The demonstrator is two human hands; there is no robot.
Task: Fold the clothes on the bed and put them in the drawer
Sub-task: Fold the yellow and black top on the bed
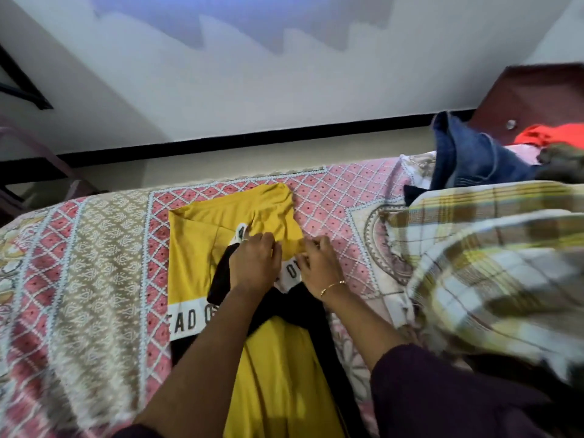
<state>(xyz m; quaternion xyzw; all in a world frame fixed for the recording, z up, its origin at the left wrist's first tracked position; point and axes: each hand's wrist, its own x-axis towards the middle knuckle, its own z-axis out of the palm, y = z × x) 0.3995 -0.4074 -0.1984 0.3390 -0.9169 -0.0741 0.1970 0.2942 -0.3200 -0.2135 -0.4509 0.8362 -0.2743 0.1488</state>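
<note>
A pale wall with a dark skirting line is seen behind a bed (104,248) covered by a pink and beige patterned bedspread. A yellow T-shirt (202,248) with black sleeves and a white lettered band is spread in the middle of the bed, its long axis running from the near edge toward the wall. One side has been turned in over the body, so a black sleeve (221,279) lies slanted across the yellow.

Both hands are laid on the folded-in part at the shirt's centre. The left hand (254,263) is pressed down on the cloth with fingers curled at the fold edge; whether cloth is pinched there cannot be told. The right hand (317,263), a thin bracelet at its wrist, appears to be pinching the white band between thumb and fingers. The unfolded side lies to the left of the hands, so the left hand is judged nearer for the next fold.

On the band "EAD O" can be read at the left; beside the right hand "O" and a partly hidden letter are seen.

A checked cloth (493,248), blue jeans (467,159) and a red garment (550,135) wait to the right.
</note>
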